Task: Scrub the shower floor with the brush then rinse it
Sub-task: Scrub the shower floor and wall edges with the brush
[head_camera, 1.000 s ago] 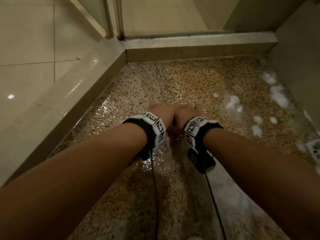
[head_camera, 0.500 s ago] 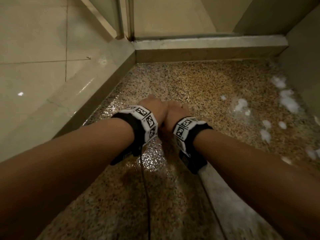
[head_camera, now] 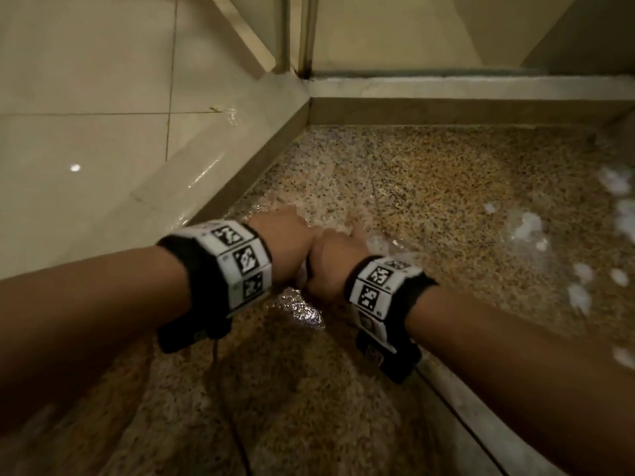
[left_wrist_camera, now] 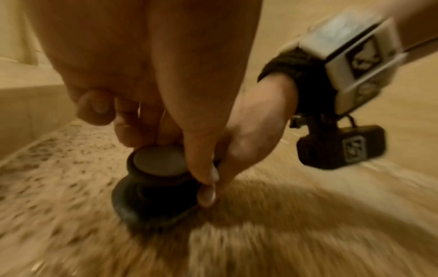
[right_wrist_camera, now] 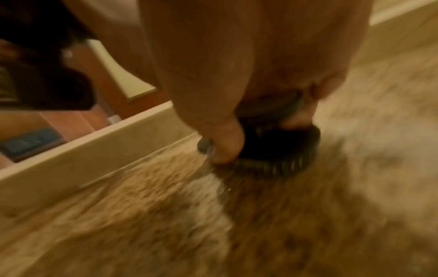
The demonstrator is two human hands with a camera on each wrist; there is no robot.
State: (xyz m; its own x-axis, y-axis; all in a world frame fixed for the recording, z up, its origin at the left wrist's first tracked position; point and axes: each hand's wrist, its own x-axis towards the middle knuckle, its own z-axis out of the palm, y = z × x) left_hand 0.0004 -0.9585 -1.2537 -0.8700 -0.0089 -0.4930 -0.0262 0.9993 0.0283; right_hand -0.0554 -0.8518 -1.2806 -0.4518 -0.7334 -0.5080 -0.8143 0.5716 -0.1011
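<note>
Both the left hand [left_wrist_camera: 147,78] and the right hand [left_wrist_camera: 246,131] gripped the round black brush [left_wrist_camera: 156,189], pressed on the wet speckled shower floor [head_camera: 429,187] near the curb [head_camera: 220,180]. On that slick surface the brush could skid, knocking knuckles against the curb.

Bare forearms, no sleeves. Left wrist band [head_camera: 237,266]: black strap, white blocky housing, 3 black-and-white square markers visible. Right wrist band [head_camera: 381,286]: same build, markers alike. Black camera box [head_camera: 390,359] slung under each wrist. Thin dark cable [head_camera: 220,400] trails from left unit.
</note>
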